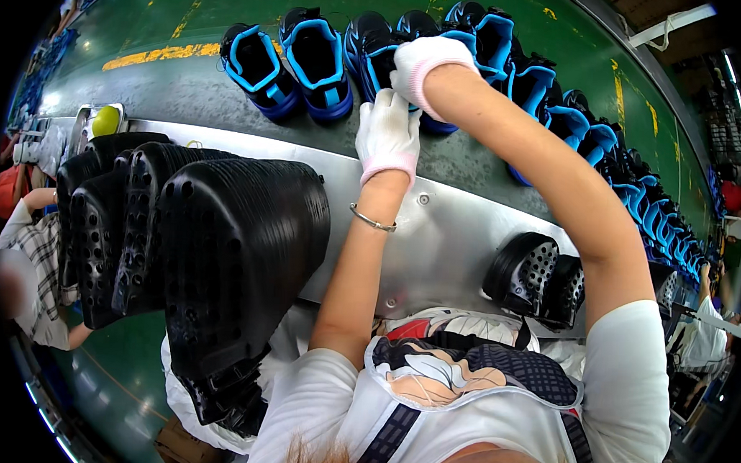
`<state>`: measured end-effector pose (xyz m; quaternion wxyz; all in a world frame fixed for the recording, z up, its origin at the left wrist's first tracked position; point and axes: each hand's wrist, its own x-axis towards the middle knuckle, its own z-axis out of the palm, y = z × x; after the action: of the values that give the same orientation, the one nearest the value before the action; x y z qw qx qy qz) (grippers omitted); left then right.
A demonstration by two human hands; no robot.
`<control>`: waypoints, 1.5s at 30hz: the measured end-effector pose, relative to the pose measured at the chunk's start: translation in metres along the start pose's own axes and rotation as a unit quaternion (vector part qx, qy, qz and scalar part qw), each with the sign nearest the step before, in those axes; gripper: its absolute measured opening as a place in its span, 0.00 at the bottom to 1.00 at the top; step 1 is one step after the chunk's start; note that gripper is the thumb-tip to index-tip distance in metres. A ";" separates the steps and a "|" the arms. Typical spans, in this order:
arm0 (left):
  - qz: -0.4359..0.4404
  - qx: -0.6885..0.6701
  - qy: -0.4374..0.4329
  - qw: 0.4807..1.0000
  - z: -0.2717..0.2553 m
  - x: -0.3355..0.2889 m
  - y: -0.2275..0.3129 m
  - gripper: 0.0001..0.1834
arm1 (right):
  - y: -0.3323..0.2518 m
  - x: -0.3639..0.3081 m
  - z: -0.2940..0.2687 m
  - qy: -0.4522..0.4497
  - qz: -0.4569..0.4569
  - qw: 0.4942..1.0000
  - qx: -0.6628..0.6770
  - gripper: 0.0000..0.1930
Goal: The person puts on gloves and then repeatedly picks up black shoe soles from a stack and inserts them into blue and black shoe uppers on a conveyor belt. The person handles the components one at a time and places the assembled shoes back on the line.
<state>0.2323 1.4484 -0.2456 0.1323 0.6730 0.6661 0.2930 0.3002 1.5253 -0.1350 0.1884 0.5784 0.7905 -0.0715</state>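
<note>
My left hand (389, 134), in a white glove with a pink cuff, has its fingers bent over the heel side of a black and blue shoe (365, 49). Just above it, my right hand (429, 67), gloved alike, grips the same shoe near its opening, its back hiding most of the collar. The two hands touch or nearly touch. What lies under the fingertips is hidden. Two more black shoes with bright blue lining, a left one (255, 64) and a nearer one (317, 59), stand beside my hands.
A long row of like shoes (567, 124) runs right along the green conveyor (186, 79). Tall stacks of nested black perforated plastic shells (245, 225) stand at left on a metal ledge (437, 235); smaller black pieces (526, 271) lie at right. Other people work at both sides.
</note>
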 end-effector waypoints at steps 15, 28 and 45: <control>-0.063 0.096 -0.320 0.940 -0.003 0.072 -0.008 0.18 | -0.009 0.071 0.019 -0.012 0.005 0.992 0.122 0.16; -0.087 0.153 -0.331 0.927 -0.003 0.085 -0.002 0.23 | -0.001 0.076 0.026 0.102 -0.039 0.994 -0.002 0.16; 0.051 -0.028 -0.108 0.992 0.019 0.019 0.041 0.22 | 0.121 -0.014 0.097 0.134 0.078 0.957 0.245 0.23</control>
<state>0.2760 1.4678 -0.2331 0.2071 0.7301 0.6040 0.2434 0.4389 1.5192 -0.2060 -0.0616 0.6709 0.7192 -0.1700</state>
